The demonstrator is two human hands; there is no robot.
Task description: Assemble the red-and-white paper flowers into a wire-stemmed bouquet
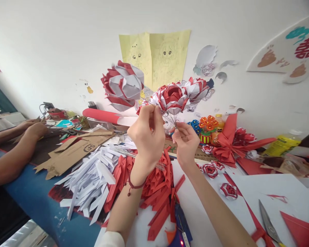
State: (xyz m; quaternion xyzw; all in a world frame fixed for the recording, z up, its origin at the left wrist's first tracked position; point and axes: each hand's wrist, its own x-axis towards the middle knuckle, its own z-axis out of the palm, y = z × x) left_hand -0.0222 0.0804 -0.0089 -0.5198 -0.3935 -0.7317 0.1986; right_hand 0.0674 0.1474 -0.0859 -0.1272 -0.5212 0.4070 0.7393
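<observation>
Table [41, 202]: blue top shows at its near left; far edge runs along the wall.
White strips [92, 175]: loose heap, left of middle, toward the near edge.
Red strips [158, 185]: folded heap just right of the white, under our forearms, toward the near edge.
Cardboard [77, 151]: torn piece, beyond the white heap, toward the left edge.
Flower bunch [173, 97]: red-and-white paper blooms; we hold it up over the table's middle, clear of the surface.
Single flower [123, 85]: raised left of the bunch, tilted.
Left hand: [148, 137] pinching thin wire below the blooms; we can't tell whose stem.
Right hand: [186, 144] thumb and fingers clamped on the gathered wire stems [173, 120] under the bunch.
Scissors [269, 221]: toward the near right corner.
Rosette [228, 191]: right of our right forearm, inward from the scissors.
</observation>
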